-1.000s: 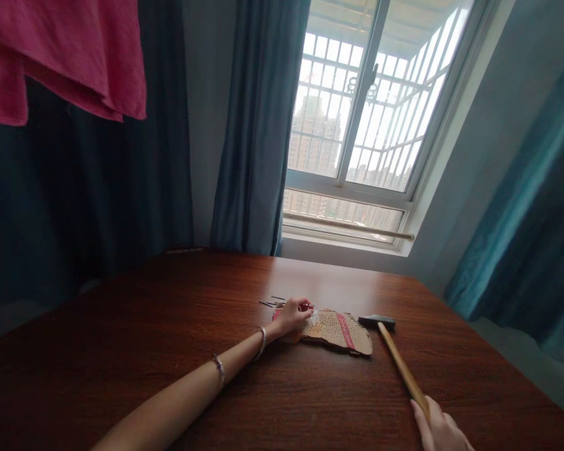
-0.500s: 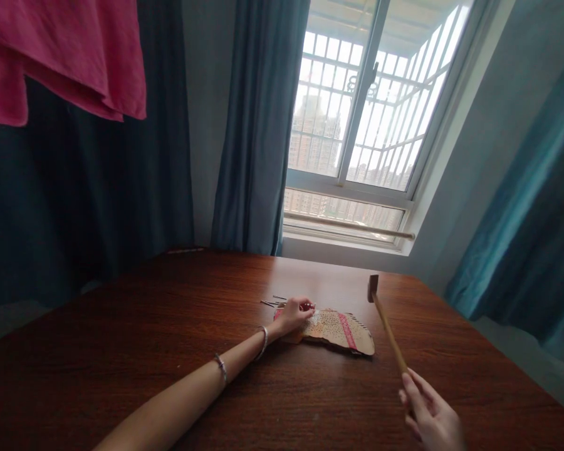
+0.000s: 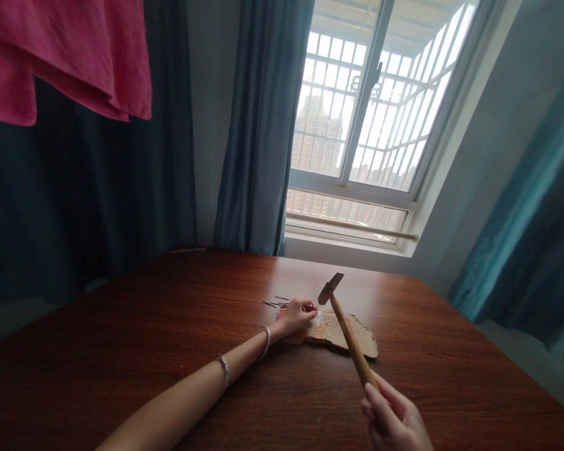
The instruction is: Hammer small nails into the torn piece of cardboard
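Observation:
My left hand (image 3: 297, 315) rests on the left end of a flat piece of cardboard (image 3: 364, 342) with many small holes and a pink stripe, its fingertips pinched on something too small to name. My right hand (image 3: 395, 421) grips the wooden handle of a hammer (image 3: 346, 329). The hammer's metal head is raised just above and to the right of my left fingertips. A few loose nails (image 3: 273, 302) lie on the table just behind my left hand.
The dark wooden table (image 3: 169, 326) stretches toward a barred window (image 3: 357, 125) with blue curtains (image 3: 254, 138) on both sides. A pink cloth (image 3: 66, 56) hangs at the upper left. The table's right edge drops off near a teal curtain.
The hammer lay on the table to the right of the cardboard; my right hand lifted it and swung its head left, over the cardboard near my left fingertips. My left hand stayed put.

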The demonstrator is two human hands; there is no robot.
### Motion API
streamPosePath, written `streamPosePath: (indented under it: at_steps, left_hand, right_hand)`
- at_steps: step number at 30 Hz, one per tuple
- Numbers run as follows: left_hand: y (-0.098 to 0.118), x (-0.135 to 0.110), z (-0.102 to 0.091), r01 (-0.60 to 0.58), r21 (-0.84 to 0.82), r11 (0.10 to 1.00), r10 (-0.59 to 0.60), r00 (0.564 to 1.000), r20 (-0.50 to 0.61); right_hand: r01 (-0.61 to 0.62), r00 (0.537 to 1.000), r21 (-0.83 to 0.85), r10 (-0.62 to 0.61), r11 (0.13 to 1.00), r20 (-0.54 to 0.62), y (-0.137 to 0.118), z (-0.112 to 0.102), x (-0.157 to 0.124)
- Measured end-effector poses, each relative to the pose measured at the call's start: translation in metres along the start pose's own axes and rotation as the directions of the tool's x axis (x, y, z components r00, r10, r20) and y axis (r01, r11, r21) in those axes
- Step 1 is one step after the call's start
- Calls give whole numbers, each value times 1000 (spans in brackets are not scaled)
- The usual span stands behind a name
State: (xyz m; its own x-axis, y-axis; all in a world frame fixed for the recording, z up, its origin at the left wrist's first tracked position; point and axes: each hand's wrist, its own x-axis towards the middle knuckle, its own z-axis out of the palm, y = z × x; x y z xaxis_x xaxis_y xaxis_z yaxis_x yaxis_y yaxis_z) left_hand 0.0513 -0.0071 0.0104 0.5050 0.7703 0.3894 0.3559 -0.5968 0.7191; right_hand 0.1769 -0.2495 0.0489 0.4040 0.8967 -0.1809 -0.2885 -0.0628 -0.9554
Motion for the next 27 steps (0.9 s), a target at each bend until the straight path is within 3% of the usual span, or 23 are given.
streamPosePath:
  at_steps: [9, 27]
  left_hand:
    - [-8, 2, 3, -5, -14, 1000, 5, 1000, -5]
    - [-5, 2, 1, 38, 6, 999, -38, 998, 42]
  right_hand:
    - [106, 987, 10, -104, 994, -125, 18, -5, 4]
    - [94, 989, 5, -93, 996, -111, 6, 5, 0]
